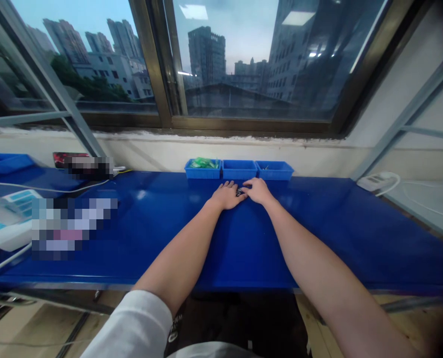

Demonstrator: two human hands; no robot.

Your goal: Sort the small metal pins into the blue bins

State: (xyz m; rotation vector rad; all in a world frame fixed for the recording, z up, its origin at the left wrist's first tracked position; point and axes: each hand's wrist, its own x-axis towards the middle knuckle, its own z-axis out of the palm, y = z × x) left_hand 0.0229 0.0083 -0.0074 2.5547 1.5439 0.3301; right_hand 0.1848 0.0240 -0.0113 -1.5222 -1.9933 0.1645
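Observation:
My left hand [225, 197] lies flat on the blue table [161, 238], fingers stretched toward the back, its thumb beside some small dark, shiny pieces [239, 192]. From the other side my right hand [257, 191] reaches in, fingers bent and tips drawn close together at these pieces. They look metallic but are too small to name, and the hands partly hide them. Just behind the hands stand three blue bins in a row. Green plastic-looking packets fill the left bin [202, 173]. The middle bin [239, 174] shows no contents, and the right bin [275, 175] has a few tiny items.
A white device with a blue panel [14, 211] stands at the left, near blurred items. Another blue tray [8, 161] is at the far left. A white power strip [374, 181] with a cable lies at the back right. Grey metal posts rise on both sides before the window.

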